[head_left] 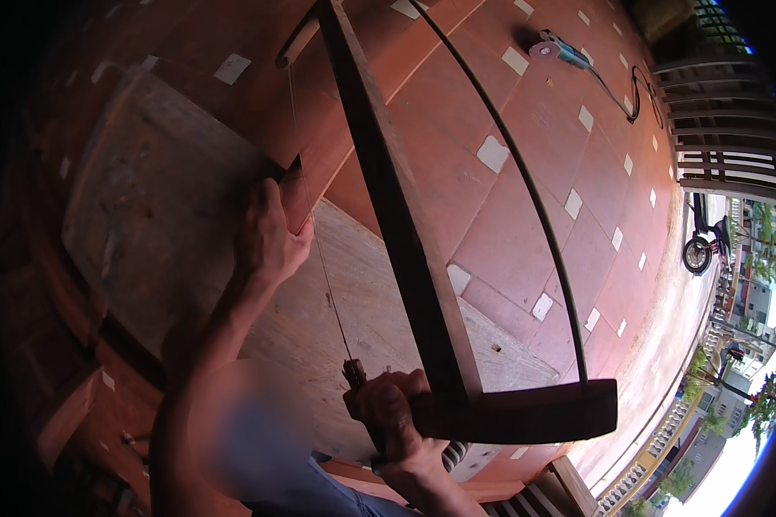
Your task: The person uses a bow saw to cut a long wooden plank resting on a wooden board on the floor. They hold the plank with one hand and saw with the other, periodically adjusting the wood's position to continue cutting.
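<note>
My right hand [397, 414] is wrapped around the lower end of a wooden frame saw [397, 198]. The saw has a long dark middle beam, a curved end piece [526, 414] and a tension cord [530, 189] on its right side. Its thin blade [326, 276] runs from beside my right hand up to a reddish wooden board [323, 146], crossing it near a stepped cut. My left hand [272, 233] grips the near end of that board, thumb and fingers close to the blade. Part of the fingers is hidden behind the board.
Under the board lies a broad, worn grey plank [172, 164]. An angle grinder [560, 52] with a cord rests on the red tiled floor [526, 233] at the far right. Slatted wooden furniture [724, 121] and a parked motorbike [705, 241] stand further right. More timber [69, 396] is at the left.
</note>
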### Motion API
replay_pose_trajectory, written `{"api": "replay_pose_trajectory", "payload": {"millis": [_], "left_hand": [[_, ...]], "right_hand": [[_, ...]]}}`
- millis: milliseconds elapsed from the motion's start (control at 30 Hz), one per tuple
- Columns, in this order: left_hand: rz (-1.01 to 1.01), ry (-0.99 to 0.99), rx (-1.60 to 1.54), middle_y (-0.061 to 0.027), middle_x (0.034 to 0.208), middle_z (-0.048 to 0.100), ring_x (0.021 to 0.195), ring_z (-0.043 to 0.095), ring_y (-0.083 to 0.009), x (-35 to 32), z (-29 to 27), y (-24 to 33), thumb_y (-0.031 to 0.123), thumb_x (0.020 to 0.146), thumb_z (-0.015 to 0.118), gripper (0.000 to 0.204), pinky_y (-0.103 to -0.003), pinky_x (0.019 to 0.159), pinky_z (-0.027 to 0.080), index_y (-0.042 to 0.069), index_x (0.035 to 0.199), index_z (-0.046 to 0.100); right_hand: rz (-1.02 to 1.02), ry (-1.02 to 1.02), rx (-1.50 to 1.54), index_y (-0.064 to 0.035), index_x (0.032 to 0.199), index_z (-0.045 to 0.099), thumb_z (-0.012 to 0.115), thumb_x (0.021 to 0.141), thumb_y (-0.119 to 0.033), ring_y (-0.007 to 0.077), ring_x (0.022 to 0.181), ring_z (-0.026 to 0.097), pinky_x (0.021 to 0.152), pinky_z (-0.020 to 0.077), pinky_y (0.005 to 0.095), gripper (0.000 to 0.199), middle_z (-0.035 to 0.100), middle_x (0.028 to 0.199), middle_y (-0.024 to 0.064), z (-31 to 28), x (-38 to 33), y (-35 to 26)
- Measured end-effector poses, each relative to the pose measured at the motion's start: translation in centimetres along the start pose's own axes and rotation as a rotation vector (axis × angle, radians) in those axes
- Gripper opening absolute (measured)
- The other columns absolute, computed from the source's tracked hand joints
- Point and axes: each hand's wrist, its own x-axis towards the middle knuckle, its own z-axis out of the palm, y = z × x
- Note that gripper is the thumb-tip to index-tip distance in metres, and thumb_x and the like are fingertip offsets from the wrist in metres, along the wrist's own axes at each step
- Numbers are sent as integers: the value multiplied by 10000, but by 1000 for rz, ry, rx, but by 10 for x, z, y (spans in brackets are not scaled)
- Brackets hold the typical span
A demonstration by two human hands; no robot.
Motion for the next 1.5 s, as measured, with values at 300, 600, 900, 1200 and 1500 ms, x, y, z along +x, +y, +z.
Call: {"api": "replay_pose_trajectory", "payload": {"millis": [300, 600, 900, 1200, 1500], "left_hand": [[58, 69, 73, -248, 1112, 585, 1030, 671, -422, -8, 4, -5, 188, 828, 859, 515, -482, 828, 590, 0, 1106, 469], [72, 48, 36, -255, 1114, 590, 1043, 668, -426, -1, 0, -4, 198, 834, 854, 506, -485, 846, 581, -5, 1098, 473], [4, 33, 16, -259, 1133, 581, 1038, 670, -439, -7, 3, 0, 182, 831, 854, 525, -498, 830, 589, -10, 1119, 460], [84, 87, -9, -255, 1113, 592, 1048, 672, -447, 0, 5, -4, 169, 816, 863, 517, -487, 846, 591, -3, 1106, 471], [10, -14, 21, -258, 1136, 582, 1088, 634, -468, -4, -1, 6, 220, 871, 834, 526, -538, 913, 558, 1, 1155, 448]], "right_hand": [[-158, -103, 88, -51, 884, 442, 583, 1096, -172, 175, 606, 534, 593, 462, 349, 282, 534, 684, 86, -8, 7, 25], [-72, 22, 103, -55, 872, 443, 575, 1085, -96, 159, 643, 531, 620, 474, 340, 254, 542, 728, 71, 20, 51, 16], [126, -45, 298, -14, 880, 574, 548, 1097, -251, 179, 748, 604, 757, 520, 354, 323, 622, 789, 102, -52, -87, 35], [-150, 101, 159, -1, 851, 620, 686, 1045, -133, 95, 569, 581, 502, 454, 268, 243, 628, 674, 47, 48, 108, 16], [213, 187, 320, -49, 903, 456, 576, 1091, -175, 220, 685, 575, 661, 504, 370, 256, 577, 738, 132, -24, -54, 8]]}}
